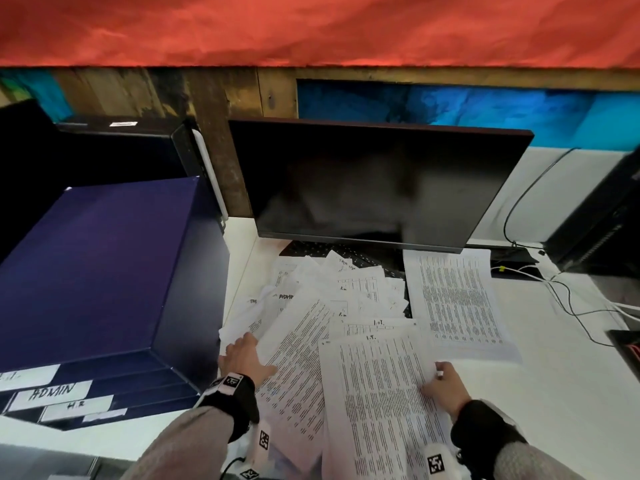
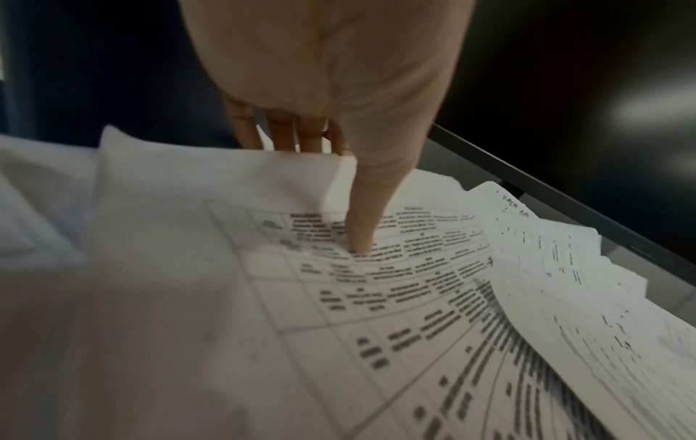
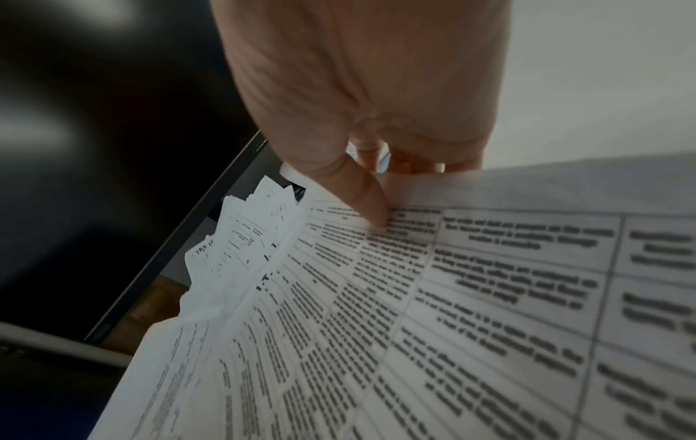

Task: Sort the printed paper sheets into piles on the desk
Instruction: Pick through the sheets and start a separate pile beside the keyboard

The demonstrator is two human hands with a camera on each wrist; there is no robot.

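Separating 1 sheet cleanly is the step in hand, by my judgement: lift slowly so the sheets beneath stay put. Your right hand [image 1: 446, 386] pinches the right edge of the top printed sheet [image 1: 377, 393], thumb on top. Your left hand [image 1: 242, 358] pinches a sheet in the scattered heap [image 1: 332, 292], thumb pressing its face. The heap lies on the desk [image 1: 554, 393] before the monitor [image 1: 374, 181].

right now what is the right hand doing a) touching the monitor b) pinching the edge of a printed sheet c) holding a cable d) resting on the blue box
b: the right hand has its thumb on top of the printed sheet and fingers beneath its edge.
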